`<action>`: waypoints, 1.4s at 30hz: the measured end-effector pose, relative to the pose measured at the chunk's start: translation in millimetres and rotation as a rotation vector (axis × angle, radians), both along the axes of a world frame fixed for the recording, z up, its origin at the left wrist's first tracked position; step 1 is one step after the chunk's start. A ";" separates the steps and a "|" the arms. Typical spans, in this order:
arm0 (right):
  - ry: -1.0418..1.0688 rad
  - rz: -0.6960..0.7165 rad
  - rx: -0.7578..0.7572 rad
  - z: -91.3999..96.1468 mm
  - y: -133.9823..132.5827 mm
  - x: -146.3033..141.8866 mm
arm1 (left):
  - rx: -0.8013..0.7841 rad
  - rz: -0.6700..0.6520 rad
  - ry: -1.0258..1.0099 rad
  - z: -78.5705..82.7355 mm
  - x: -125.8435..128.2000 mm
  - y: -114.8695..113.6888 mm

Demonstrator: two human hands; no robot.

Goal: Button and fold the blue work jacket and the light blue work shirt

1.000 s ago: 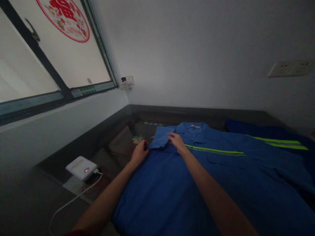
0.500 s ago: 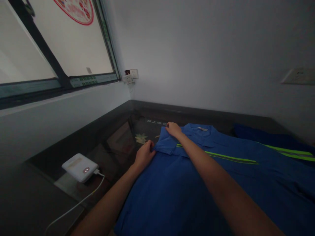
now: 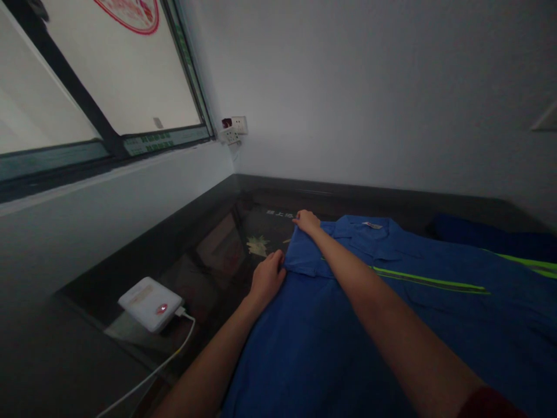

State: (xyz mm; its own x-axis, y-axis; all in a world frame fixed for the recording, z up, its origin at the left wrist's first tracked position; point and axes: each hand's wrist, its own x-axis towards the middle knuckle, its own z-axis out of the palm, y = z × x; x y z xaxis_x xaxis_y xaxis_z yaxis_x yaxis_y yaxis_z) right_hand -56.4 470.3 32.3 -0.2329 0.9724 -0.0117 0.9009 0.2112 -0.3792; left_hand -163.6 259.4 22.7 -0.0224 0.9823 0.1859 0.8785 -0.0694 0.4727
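A blue work shirt (image 3: 348, 325) with a yellow-green reflective stripe (image 3: 430, 281) lies flat on a dark glass-topped table (image 3: 204, 255). Its short sleeve (image 3: 307, 255) is folded in over the chest. My left hand (image 3: 267, 278) has its fingers curled on the near corner of that folded sleeve. My right hand (image 3: 307, 222) reaches across and pinches the sleeve's far corner near the collar (image 3: 369, 229).
A white power bank (image 3: 150, 303) with a white cable (image 3: 148, 377) lies on the table at the left. More dark blue cloth with a reflective stripe (image 3: 522, 255) lies at the far right. White walls, a window (image 3: 87, 87) and wall sockets (image 3: 232, 129) border the table.
My right hand slid from the middle of the folded sleeve out to its far corner. My left hand stayed on the near corner. The camera shifted a little toward the left.
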 end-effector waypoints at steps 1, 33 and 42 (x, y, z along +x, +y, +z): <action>0.006 -0.011 0.002 -0.1 0.2 -1.0 | -0.007 0.003 0.007 0.1 0.0 0.4; 0.253 0.148 0.266 -3.6 3.4 19.8 | 0.080 0.044 0.142 20.2 4.0 -2.6; 0.066 0.486 0.178 -32.4 -44.1 22.2 | -0.003 -0.371 0.289 -9.0 29.7 -7.6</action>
